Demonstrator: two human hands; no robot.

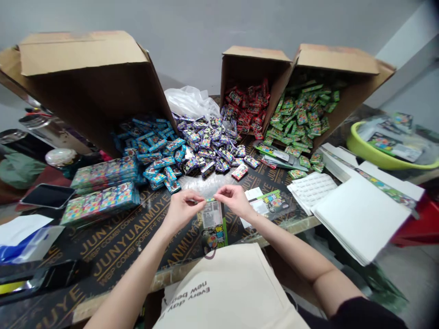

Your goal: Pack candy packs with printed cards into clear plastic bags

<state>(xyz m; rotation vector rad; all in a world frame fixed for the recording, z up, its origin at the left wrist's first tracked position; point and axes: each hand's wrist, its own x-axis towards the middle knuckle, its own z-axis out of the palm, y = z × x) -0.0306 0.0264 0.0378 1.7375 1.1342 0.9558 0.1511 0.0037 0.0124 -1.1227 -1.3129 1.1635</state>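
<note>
Printed pouch (215,228): located between both hands, in front of the cream garment front (233,292), near edge of the tabletop (151,240); lower end resting or hanging, too foreshortened to tell.
Left hand (185,208): pinching the pouch's far edge, grip pressed thumb to fingers toward the left corner.
Right hand (235,201): pinching the same edge toward the right corner, grip likewise grasping the pouch, just beside the left fingertips.
Handling: best to hold both pinches level and light; draw the edge just taut, without creasing; keep fingertips close to the corners and off the printed panel; leave wrists low and steady, pouch square to the body.
Cartons: counting three, mouths toward the worker: large carton (85,52) at left, middle carton (257,54), right carton (338,58).
Packet heaps: counting four by colour: blue packets (156,151), purple packets (207,141), red packets (248,107), green packets (305,116); too many and too overlapped for a packet count.
Stray: one lone red-and-white packet (239,171), just in front of the purple heap.
Packed stacks: counting two, rear stack (104,172) and front stack (99,202), at left.
Loose pouch (274,201): one, lying flat to the right of the right hand.
Singles: one yellow-green bowl (368,156), far right; one phone (48,195), far left.
</note>
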